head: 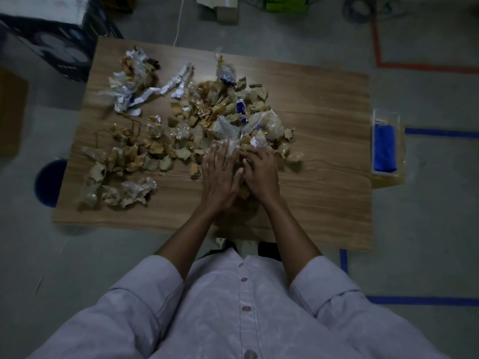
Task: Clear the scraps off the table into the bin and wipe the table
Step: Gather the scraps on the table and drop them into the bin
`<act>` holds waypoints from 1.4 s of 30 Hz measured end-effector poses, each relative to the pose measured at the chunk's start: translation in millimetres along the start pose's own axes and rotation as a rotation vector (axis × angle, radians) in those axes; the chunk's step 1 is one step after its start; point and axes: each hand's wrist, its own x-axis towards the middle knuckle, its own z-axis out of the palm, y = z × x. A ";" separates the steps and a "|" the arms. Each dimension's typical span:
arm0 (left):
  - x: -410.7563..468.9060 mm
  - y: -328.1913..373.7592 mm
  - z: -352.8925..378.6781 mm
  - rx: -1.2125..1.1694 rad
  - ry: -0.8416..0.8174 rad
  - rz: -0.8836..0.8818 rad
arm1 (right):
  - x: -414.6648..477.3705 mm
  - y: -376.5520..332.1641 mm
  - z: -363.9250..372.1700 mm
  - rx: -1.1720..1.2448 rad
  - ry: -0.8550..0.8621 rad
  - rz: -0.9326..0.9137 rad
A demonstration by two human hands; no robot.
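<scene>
Head view: found scraps [181, 130] strewn across most of the table [324, 151]. Caught the left hand [219, 174] spread flat on the pile, the right hand [259, 174] curled over crumpled pieces just beside it. Spotted a likely blue bin [50, 182] low past the left edge, well apart from both. Feared a loose scoop over that long carry, shedding light plastic and card onto the floor [427, 216].

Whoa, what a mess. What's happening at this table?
A person is gathering scraps of paper, cardboard and plastic wrap strewn over a wooden table. The left hand lies flat on the pile; the right hand beside it curls its fingers into it. Most scraps are still spread out. A blue cloth sits in a clear tray to the right, untouched.
</scene>
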 end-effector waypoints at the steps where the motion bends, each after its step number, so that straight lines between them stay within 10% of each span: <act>1: -1.7 -2.8 0.7 -0.014 -0.022 0.010 | -2.5 -0.9 1.3 -0.009 -0.013 0.014; 18: -54.3 -50.3 -24.8 -0.199 0.316 -0.285 | -64.3 -52.5 35.9 0.024 0.008 -0.243; 42: -178.3 -117.3 -102.9 -0.107 0.197 -0.387 | -171.0 -127.8 109.8 0.057 -0.094 -0.056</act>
